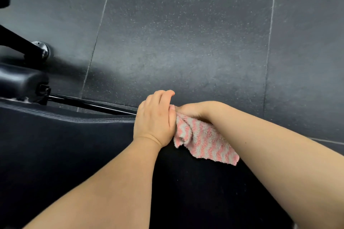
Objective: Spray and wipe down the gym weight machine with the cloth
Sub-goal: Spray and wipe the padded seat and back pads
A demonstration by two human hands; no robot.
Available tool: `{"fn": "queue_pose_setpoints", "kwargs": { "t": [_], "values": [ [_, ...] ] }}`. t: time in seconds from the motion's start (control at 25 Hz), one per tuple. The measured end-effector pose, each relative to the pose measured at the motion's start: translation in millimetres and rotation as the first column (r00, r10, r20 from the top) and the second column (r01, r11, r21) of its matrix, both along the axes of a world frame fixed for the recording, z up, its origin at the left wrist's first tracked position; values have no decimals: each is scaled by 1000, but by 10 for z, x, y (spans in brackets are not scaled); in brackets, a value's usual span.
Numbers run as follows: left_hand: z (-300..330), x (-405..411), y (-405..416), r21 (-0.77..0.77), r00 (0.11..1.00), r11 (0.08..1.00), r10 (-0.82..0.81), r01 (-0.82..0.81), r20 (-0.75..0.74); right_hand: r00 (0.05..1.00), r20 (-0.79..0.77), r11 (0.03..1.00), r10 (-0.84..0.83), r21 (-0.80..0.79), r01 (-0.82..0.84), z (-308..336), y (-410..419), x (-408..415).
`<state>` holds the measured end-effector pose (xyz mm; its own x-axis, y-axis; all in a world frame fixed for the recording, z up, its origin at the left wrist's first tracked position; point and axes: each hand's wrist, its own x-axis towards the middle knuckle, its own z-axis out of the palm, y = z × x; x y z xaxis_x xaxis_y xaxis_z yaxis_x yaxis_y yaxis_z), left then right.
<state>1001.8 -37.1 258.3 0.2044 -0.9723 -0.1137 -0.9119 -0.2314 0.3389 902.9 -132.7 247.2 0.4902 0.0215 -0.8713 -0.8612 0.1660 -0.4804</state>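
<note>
Cloth [202, 143], pink and grey in zigzag stripes, hangs bunched between the two hands at the far edge of the black pad [61, 147]. Its upper end is tucked in where the hands meet; the loose end spreads down and to the right of the left hand, under the right forearm, and lies on the dark surface there.

The left hand [155, 117] has its back to us, its fingers curled forward over the pad's edge and its thumb side pressed against the cloth. It seems to be gripping the cloth, though the fingertips are out of sight beyond the edge. The right hand [197, 108] comes in from the right, touching the left hand, wrist bent and fingers folded under so they cannot be seen; the cloth comes out from beneath its palm, so it looks closed on the cloth too.

To the left of the left hand the pad runs off with a stitched seam along its rim. A thin black bar [89, 105] slants from just beside the left hand's knuckles away to the left, reaching a smaller black cushion [20, 82]. Farther left and beyond that, a dark tube ends in a shiny metal knob [41, 49].

Beyond both hands lies a dark speckled floor [186, 33] of large tiles with pale seams.
</note>
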Motion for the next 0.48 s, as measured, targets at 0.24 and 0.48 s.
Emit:
{"fn": "queue_pose_setpoints", "kwargs": {
  "t": [0.24,0.48],
  "values": [
    [6,9,-15,-14,998,999,-42,42,40,957,-257,989,137,-25,-148,-104,-185,-852],
    [-44,36,-12,-24,997,997,-70,71,27,938,-227,939,263,-163,-303,-47,-196,-363]
  ]
}}
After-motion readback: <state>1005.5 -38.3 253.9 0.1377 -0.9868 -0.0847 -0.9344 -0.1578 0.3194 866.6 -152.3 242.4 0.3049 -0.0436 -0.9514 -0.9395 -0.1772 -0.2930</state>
